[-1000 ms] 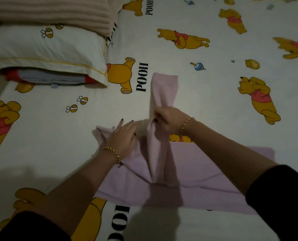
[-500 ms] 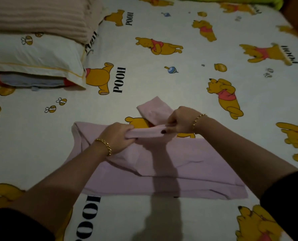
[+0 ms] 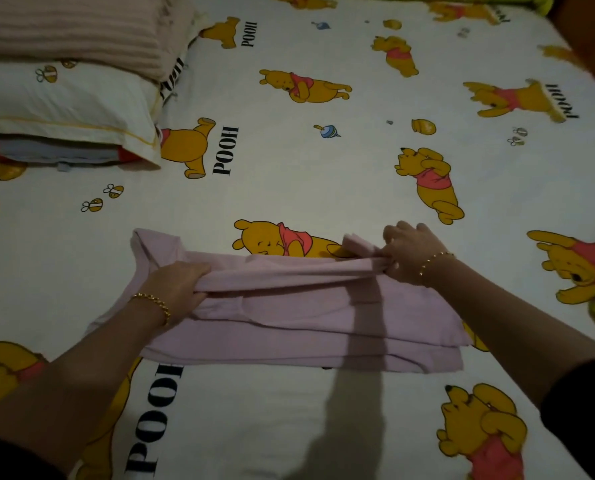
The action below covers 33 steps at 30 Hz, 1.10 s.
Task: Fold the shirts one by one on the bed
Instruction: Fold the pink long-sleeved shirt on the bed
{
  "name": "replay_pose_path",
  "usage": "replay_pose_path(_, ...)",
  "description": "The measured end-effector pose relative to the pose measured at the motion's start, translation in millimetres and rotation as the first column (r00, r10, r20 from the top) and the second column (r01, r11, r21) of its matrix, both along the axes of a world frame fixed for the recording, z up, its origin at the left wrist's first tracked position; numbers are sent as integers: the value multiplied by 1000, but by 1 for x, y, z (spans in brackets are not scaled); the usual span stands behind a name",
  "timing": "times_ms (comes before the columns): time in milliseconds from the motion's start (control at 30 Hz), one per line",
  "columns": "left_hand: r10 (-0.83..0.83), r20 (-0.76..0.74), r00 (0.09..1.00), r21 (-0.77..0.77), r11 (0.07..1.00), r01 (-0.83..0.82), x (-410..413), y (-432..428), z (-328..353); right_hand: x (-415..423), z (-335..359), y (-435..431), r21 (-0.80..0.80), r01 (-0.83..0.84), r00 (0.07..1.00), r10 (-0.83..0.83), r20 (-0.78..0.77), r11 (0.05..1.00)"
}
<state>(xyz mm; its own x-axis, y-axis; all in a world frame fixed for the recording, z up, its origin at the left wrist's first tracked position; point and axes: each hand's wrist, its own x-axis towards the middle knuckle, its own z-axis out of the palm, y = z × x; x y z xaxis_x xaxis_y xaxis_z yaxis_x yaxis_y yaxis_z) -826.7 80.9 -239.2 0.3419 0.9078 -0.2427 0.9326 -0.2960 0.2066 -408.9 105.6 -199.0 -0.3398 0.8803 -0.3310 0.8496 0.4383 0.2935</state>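
White bedding printed with yellow bears and the word POOH covers the bed point(image 3: 324, 188), and the light in the room is dim. A pale pink shirt point(image 3: 306, 317) lies crosswise on the near half of the bed, already folded into a long band of several layers. Along its far edge a narrow gathered strip, which looks like a sleeve though the gloom makes that hard to confirm, runs taut between the two hands. The left hand point(image 3: 180, 287) grips the strip's left end with its fingers curled round the cloth. The right hand point(image 3: 410, 251) pinches the other end, fingers closed on it, with a short stub of fabric point(image 3: 358, 244) poking out just beyond. Each wrist wears a gold chain bracelet point(image 3: 435, 260). At the far left a white pillow point(image 3: 64, 105) sits on the bed with a ribbed pinkish blanket point(image 3: 74, 26) on top of it.
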Motion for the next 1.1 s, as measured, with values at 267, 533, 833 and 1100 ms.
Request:
replay_pose_path(267,-9,93,996,-110,994,20,14,-12,2,-16,-20,-46,70,-207,706,198,-679,976)
replay_pose_path(533,177,217,960,-136,979,-150,14,-5,8,-44,-9,-50,-393,213,81,-416,-906,895)
replay_pose_path(833,153,92,984,-84,986,-146,-3,11,30,-3,8,-16,-207,313,671,-370,-643,927)
replay_pose_path(1100,111,120,987,227,964,-136,-3,20,35,10,31,-4,269,322,681,-24,-732,908)
